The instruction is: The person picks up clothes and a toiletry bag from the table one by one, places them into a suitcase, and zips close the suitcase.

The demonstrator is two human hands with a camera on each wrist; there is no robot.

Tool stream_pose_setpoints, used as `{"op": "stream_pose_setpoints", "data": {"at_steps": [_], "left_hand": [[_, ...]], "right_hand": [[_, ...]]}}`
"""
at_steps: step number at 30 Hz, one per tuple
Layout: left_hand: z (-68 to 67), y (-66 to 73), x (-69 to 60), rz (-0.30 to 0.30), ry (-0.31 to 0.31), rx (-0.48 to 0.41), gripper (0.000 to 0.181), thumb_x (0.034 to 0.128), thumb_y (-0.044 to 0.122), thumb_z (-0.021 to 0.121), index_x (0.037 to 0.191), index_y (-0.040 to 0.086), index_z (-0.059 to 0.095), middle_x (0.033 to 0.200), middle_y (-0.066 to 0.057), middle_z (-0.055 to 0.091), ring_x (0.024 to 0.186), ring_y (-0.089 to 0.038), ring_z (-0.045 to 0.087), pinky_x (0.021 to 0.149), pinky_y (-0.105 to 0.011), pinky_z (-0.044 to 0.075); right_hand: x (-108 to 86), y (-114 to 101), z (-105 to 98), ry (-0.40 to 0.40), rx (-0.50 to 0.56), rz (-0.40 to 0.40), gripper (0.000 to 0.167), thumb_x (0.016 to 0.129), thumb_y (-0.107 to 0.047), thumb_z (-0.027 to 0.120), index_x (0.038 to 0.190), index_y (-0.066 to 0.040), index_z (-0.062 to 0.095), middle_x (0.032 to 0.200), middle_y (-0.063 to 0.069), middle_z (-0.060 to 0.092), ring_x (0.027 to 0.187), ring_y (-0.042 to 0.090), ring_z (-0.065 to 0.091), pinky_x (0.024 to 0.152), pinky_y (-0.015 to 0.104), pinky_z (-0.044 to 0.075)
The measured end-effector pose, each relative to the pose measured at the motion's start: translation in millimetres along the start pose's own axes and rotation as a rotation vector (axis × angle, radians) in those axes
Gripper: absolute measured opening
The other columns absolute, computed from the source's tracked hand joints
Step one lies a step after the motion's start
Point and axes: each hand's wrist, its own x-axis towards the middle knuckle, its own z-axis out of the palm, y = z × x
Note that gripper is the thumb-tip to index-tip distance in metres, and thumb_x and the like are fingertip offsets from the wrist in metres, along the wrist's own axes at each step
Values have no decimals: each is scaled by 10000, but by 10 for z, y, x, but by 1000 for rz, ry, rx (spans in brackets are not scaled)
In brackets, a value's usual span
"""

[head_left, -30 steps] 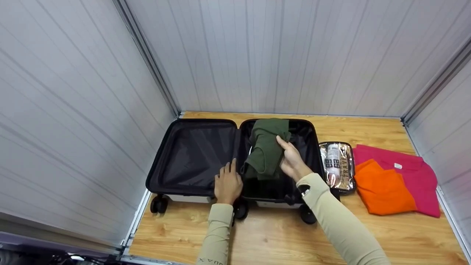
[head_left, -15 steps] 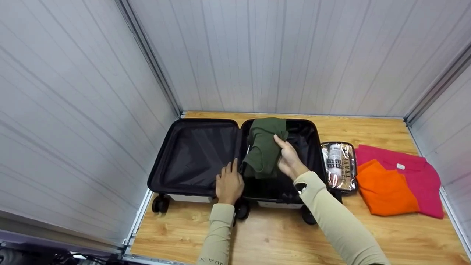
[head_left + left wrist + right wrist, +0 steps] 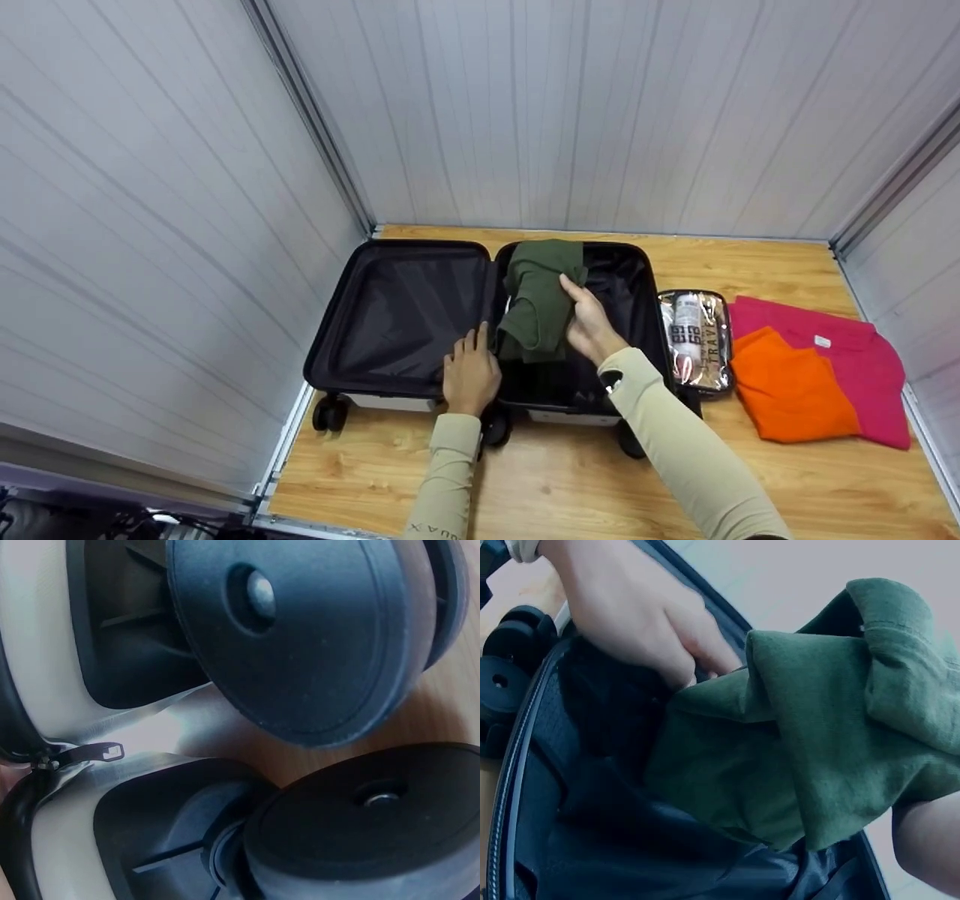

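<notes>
In the head view a folded dark green T-shirt (image 3: 541,289) lies over the right half of the spread suitcase (image 3: 634,270). My right hand (image 3: 592,324) holds its right side, thumb on top and the other fingers out of sight underneath. Seen from the right wrist, the green cloth (image 3: 825,727) hangs in loose folds above the black lining (image 3: 630,832). My left hand (image 3: 471,373) rests along the middle edge between the two halves, fingers pointing away from me. From the left wrist only suitcase wheels (image 3: 300,637) and the zip pull (image 3: 90,754) show.
Right of the suitcase is a transparent travel pouch (image 3: 697,341) with a white bottle inside. Beyond it, an orange folded garment (image 3: 791,386) overlaps a pink one (image 3: 874,375). Pale panel walls (image 3: 480,112) enclose the wooden floor (image 3: 570,487).
My right hand has shifted the green T-shirt slightly left over the suitcase, then held nearly still. My left hand keeps its place on the middle edge. The head view has turned slightly.
</notes>
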Motion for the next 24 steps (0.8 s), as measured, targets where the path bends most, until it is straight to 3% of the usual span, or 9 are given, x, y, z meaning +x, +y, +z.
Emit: {"op": "stream_pose_setpoints", "data": {"at_steps": [9,17,24], "left_hand": [[9,5,-1,5,18,9,516,1071,253,439,1582,190,409,1483,-118,565,1324,-339,552,1023,-566,483],[4,17,0,2,9,20,522,1071,254,424,1589,198,395,1488,-118,559,1327,-340,545,1023,-558,481],[6,13,4,-4,13,14,520,1065,254,444,1580,198,410,1484,-121,566,1327,-346,550,1027,-564,480]], "right_hand": [[77,41,-142,21,-38,34,273,1085,-261,505,1322,-134,547,1134,-31,724,1069,117,686,979,290,537],[112,43,-216,44,-30,72,224,1096,-270,471,1181,-131,624,1047,-27,739,984,119,705,912,289,560],[101,27,-313,65,-26,79,239,1096,-282,459,1203,-143,620,1063,-34,736,1005,112,697,938,281,548]]}}
